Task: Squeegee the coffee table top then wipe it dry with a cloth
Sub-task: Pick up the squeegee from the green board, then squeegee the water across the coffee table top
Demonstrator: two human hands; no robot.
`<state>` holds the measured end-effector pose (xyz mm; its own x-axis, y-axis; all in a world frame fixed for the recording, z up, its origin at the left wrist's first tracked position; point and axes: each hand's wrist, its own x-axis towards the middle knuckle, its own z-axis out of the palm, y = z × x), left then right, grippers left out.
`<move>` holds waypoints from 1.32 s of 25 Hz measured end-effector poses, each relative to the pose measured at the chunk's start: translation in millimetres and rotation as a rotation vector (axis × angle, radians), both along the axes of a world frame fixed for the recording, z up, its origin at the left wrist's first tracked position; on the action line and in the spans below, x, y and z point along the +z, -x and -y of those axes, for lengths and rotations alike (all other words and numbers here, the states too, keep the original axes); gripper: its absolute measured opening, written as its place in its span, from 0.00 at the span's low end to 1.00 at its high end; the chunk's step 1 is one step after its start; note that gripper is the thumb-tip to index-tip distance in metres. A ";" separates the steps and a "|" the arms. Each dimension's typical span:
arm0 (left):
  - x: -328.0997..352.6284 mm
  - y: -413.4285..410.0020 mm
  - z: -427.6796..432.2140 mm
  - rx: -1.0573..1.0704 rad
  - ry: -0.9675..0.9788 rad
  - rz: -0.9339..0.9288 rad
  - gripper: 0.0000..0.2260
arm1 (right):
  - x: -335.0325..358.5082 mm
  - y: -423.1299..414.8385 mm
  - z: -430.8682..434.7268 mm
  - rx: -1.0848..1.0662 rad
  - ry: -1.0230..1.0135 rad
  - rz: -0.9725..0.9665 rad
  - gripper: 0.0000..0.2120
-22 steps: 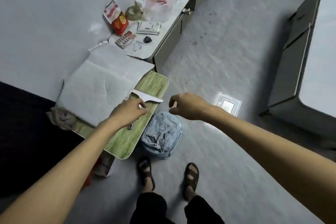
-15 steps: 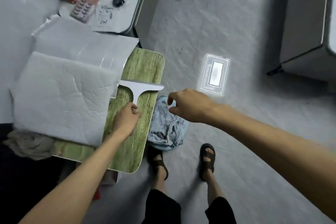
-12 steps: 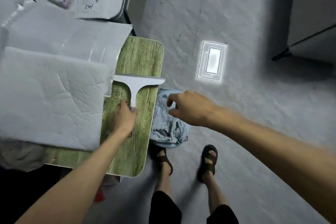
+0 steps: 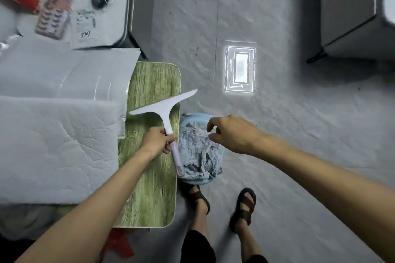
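The coffee table top (image 4: 149,188) is a green wood-grain slab with rounded corners. My left hand (image 4: 157,142) grips the handle of a white T-shaped squeegee (image 4: 165,107), whose blade sits tilted above the table's right side. A crumpled blue-grey cloth (image 4: 198,153) fills a light blue basin (image 4: 193,181) on the floor just right of the table. My right hand (image 4: 232,134) hovers over that cloth with thumb and forefinger curled; whether it touches the cloth I cannot tell.
White padded sheets (image 4: 57,134) cover the table's left part. A white desk (image 4: 102,19) with small packets stands behind. My sandalled feet (image 4: 242,209) are on the grey floor, where a bright lamp reflection (image 4: 240,69) shows. A grey cabinet (image 4: 350,13) is at the right.
The squeegee has come off the table surface and now tilts, its blade's right end raised. My left hand has shifted right toward the table edge. My right hand has stayed over the basin.
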<state>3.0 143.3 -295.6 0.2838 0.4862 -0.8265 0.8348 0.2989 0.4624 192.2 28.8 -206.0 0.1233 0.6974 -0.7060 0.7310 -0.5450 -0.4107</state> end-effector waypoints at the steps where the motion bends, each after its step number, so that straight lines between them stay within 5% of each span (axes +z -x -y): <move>1: 24.3 -18.2 0.5 0.049 0.057 0.097 0.06 | 15.8 -9.6 3.9 -0.039 -0.012 -0.005 0.15; 8: 217.2 -172.4 36.0 0.095 0.138 0.489 0.08 | 163.7 -85.8 56.1 -0.331 -0.204 -0.134 0.30; 12: 309.2 -276.3 72.7 0.002 0.075 0.565 0.10 | 246.4 -169.3 93.1 -0.409 -0.385 -0.045 0.24; 17: 385.9 -406.9 103.9 -0.302 -0.105 0.503 0.11 | 309.7 -303.0 139.3 -0.422 -0.472 0.069 0.14; 22: 448.5 -514.8 103.2 -0.622 -0.397 0.432 0.06 | 346.5 -431.1 170.2 -0.469 -0.292 0.281 0.08; 26: 466.3 -591.6 68.4 -0.843 -0.588 0.376 0.11 | 362.2 -510.8 141.3 -0.424 -0.255 0.238 0.06; 30: 453.8 -682.4 2.7 -1.098 -0.685 0.272 0.17 | 359.9 -594.4 86.0 -0.472 -0.196 0.140 0.18; 33: 446.4 -760.8 -53.2 -1.242 -0.681 0.232 0.18 | 345.0 -661.8 45.0 -0.592 -0.126 0.049 0.13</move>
